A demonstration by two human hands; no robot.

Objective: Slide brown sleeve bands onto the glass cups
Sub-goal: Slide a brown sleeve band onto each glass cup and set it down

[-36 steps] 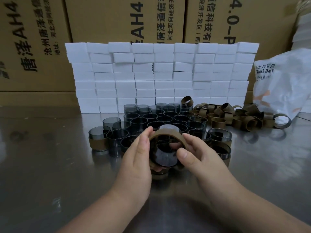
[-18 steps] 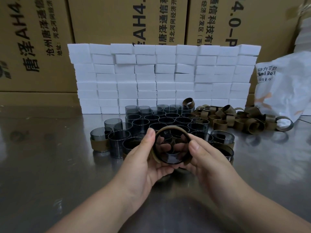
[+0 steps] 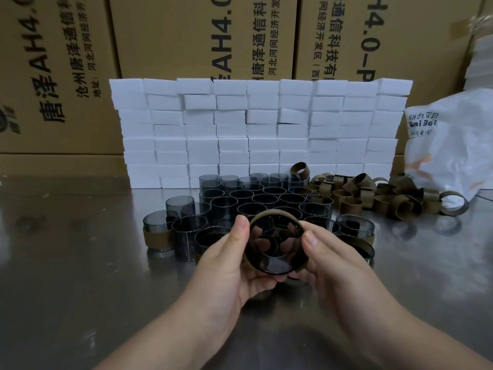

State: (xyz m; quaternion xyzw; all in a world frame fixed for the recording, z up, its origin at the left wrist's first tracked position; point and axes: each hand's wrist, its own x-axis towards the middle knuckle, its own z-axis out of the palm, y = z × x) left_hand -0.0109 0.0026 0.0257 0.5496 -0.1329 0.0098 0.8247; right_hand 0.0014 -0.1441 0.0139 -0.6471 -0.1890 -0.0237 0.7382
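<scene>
Left of the centre, a banded cup [image 3: 157,233] stands on the metal table [image 3: 66,263]. In the lower centre the left hand [image 3: 229,265] holds a tilted glass cup [image 3: 274,265], its thumb pressed on the brown sleeve band [image 3: 264,213] around the cup and its other fingers curled under. The right hand [image 3: 328,263] grips the opposite side the same way. Just behind stand the bare cups [image 3: 266,198]. At the right, loose bands [image 3: 373,193] lie in a heap beside a white bag [image 3: 453,145].

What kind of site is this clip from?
Likely a small packing or assembly workshop: a steel worktable crowded with dark glass cups, a heap of loose brown sleeve bands, printed shipping cartons stacked behind.
</scene>
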